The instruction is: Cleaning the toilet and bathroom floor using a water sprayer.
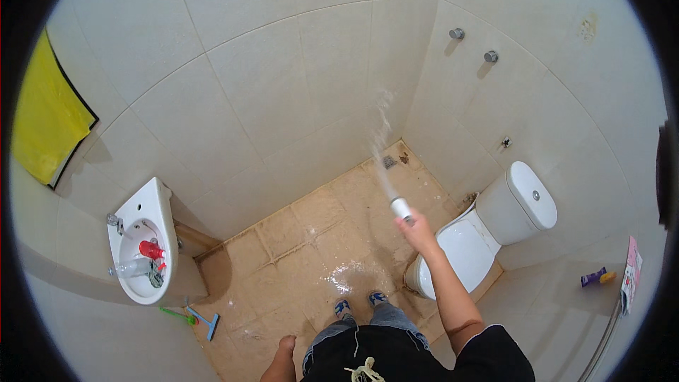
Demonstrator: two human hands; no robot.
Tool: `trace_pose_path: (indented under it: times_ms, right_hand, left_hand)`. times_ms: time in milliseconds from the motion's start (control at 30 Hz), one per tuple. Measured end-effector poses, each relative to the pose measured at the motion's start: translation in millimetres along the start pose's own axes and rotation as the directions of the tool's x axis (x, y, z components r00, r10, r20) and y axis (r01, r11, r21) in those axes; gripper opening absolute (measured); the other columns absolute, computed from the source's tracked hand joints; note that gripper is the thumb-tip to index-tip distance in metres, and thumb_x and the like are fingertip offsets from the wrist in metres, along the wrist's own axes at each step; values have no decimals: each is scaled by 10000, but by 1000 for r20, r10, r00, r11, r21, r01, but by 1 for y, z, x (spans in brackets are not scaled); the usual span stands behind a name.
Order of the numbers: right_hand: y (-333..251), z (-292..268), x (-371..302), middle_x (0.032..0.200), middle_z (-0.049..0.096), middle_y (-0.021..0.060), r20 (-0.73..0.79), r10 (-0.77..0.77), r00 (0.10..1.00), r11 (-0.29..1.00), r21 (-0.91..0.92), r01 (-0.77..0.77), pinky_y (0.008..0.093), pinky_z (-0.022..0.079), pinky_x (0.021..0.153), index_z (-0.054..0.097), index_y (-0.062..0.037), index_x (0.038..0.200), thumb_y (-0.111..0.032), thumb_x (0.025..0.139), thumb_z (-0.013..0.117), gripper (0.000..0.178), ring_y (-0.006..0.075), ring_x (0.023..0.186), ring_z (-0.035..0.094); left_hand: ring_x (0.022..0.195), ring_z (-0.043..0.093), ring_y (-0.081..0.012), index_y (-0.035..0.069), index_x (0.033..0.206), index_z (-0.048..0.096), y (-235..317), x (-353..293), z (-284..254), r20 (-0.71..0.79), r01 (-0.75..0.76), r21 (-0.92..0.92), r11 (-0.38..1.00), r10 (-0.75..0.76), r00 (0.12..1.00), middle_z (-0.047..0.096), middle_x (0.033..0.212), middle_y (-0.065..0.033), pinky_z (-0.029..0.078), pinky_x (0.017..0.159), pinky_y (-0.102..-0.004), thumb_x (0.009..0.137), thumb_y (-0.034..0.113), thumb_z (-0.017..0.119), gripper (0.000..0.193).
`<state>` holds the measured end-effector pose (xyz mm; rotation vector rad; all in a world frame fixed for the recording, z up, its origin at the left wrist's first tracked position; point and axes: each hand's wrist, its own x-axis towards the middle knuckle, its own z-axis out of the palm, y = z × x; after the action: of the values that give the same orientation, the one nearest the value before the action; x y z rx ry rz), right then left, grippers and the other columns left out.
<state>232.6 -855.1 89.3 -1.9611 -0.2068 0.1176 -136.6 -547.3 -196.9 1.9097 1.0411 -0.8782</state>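
In my right hand (416, 230), stretched forward over the floor, is a white handheld shower head (401, 208), its handle gripped in closed fingers. A jet of water (384, 178) shoots from it toward the far wall, near the corner, and splashes up the tiles. My left hand (286, 344) hangs low beside my left leg, over the wet floor. It touches nothing I can see, and its fingers are too hidden to read. Beyond the shower head, a floor drain (389, 162) sits in the corner with a dark patch of debris (404, 158) beside it.
A white toilet (463, 255) stands at my right. On the left, a wall sink (152, 201) holds a red bottle (150, 250) and a clear bottle (133, 268). Below it lie a blue squeegee (212, 327) and a green-handled brush (189, 319). A yellow cloth (49, 113) hangs far left.
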Motion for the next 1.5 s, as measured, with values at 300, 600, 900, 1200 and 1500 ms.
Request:
trace_pose_path:
  times_ms: [300,600,900,1200,1500]
  right_hand:
    - [36,-30,6,514,430,-9,10,240,971,967,86,-240,224,332,412,519,-43,825,-330,718,540,307,62,433,397]
    - [45,-42,14,693,527,41,57,125,990,990,62,-129,253,389,598,525,-27,883,-285,707,561,314,115,655,474]
    - [44,-66,20,691,499,24,-18,179,984,938,305,-165,255,389,607,492,-17,890,-360,676,588,415,114,670,470]
    - [20,-59,7,726,505,23,405,-222,887,949,300,100,241,391,605,476,-2,954,-502,606,594,620,115,675,477]
    - [-36,-87,11,542,407,-35,359,-449,818,872,377,313,182,325,403,468,-14,879,-623,538,552,703,47,466,395]
  left_hand:
    - [977,423,-263,33,1083,430,-16,-50,77,159,438,-322,840,-408,899,471,1042,-154,314,812,-404,746,289,417,423]
    - [1023,409,-248,0,1011,485,38,-44,106,-59,142,-535,833,-204,977,457,1070,-159,310,852,-305,721,273,436,401]
    - [1014,416,-262,-18,990,496,47,-52,151,54,256,-402,879,-257,965,463,1063,-164,315,843,-313,706,272,470,406]
    - [1014,416,-271,-3,999,495,19,-42,192,29,290,-460,839,-312,950,449,1080,-165,315,848,-317,722,277,440,398]
    - [996,432,-271,12,983,511,42,-58,189,15,266,-526,808,-304,953,473,1047,-165,319,840,-313,722,276,420,382]
